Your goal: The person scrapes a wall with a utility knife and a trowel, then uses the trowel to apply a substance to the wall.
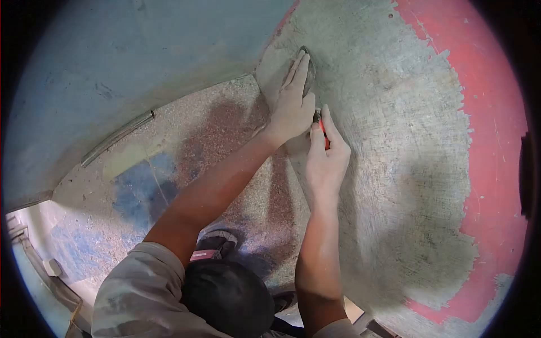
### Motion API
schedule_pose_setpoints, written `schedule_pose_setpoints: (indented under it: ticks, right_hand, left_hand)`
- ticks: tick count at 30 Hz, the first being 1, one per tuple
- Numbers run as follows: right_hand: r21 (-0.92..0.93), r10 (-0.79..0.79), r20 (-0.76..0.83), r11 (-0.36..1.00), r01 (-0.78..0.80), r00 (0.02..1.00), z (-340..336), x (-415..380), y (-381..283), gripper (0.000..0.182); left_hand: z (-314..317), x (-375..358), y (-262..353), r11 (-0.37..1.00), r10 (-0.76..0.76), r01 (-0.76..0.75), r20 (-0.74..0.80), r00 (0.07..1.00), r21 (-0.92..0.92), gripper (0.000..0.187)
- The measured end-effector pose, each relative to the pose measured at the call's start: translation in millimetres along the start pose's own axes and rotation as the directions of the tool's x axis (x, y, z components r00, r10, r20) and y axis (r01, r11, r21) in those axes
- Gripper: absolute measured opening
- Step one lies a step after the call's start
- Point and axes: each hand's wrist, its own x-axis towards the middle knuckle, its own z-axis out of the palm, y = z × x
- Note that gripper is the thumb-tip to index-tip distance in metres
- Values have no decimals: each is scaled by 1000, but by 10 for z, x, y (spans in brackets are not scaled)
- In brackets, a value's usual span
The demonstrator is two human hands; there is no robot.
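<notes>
My right hand point(328, 158) is closed round the red-and-black handle of a scraper point(323, 132), close to the wall. Up and to the left, my left hand point(293, 107) lies with its fingers stretched out along a dark, rounded metal part point(309, 73), which looks like the scraper's blade. That part rests against the scratched grey-green wall surface point(383, 129). Pale dust coats both hands. My left fingers partly cover the metal, so where it joins the handle is hard to see.
Pink paint point(490, 169) with a ragged edge borders the bare patch on the right. A blue-grey wall point(141, 62) rises at the left, with a metal strip point(118, 138) along its base. The speckled floor point(242, 186) bears blue and reddish stains. A shoe point(217, 243) stands below.
</notes>
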Motion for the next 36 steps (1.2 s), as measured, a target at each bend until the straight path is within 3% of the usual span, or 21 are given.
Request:
schedule_pose_setpoints:
  ticks: [2,7,10,13,14,16,18,20,22,25,27,28,29,31,33,35,36]
  right_hand:
    - [-53,88,37,995,-86,995,-72,-81,-53,44]
    - [-36,-53,-108,998,49,993,-114,-340,183,44]
    - [-57,5,-49,998,-8,999,-49,-163,-2,43]
    - [-115,-73,-68,991,64,995,-122,-302,139,43]
    - [-32,96,-36,995,-97,995,-176,-423,112,44]
    - [-110,-60,-56,993,54,997,-157,-500,240,44]
    - [-110,-150,-51,984,143,987,-131,-425,395,45]
    - [-161,9,43,987,-2,999,-36,-103,215,45]
    - [-229,67,78,972,-48,995,53,80,77,45]
    - [-126,-142,-13,982,139,990,58,-133,301,44]
    - [-153,-137,-42,980,129,990,62,-192,331,43]
    - [-168,-63,-14,984,60,998,36,-179,290,43]
    - [-186,20,8,982,-18,1000,22,-166,237,43]
    - [-163,18,23,987,-14,1000,61,-39,274,44]
    - [-199,-2,38,980,10,999,79,9,230,44]
    - [-117,-137,-55,985,130,989,115,-183,509,44]
    - [-107,-151,-65,984,144,986,125,-179,500,44]
  left_hand:
    - [1,-129,102,1000,-14,13,39,999,17,79]
    - [126,-418,150,1000,21,-21,58,998,-6,82]
    - [98,-252,60,997,35,-33,17,999,-63,82]
    - [83,-361,143,999,18,-15,69,997,-40,82]
    - [98,-488,181,1000,7,-4,112,994,-27,81]
    - [137,-640,202,996,-20,32,149,989,-82,81]
    - [175,-575,111,998,-56,58,50,997,-39,78]
    - [183,-355,-130,998,-55,55,-50,997,-8,75]
    - [121,-236,-195,994,-78,74,-50,996,-77,75]
    - [77,-343,-155,994,-88,89,8,996,-64,76]
    - [119,-507,-127,998,-32,34,50,998,-44,79]
    - [125,-490,-165,1000,-27,26,43,999,8,80]
    - [138,-427,-223,996,-65,66,21,998,-54,80]
    - [134,-268,-287,973,-151,145,-17,988,-178,80]
    - [105,-277,-284,996,-75,75,-5,997,-39,80]
    - [112,-422,-253,998,-54,52,46,998,30,80]
    - [107,-489,-220,999,-27,29,57,998,-35,79]
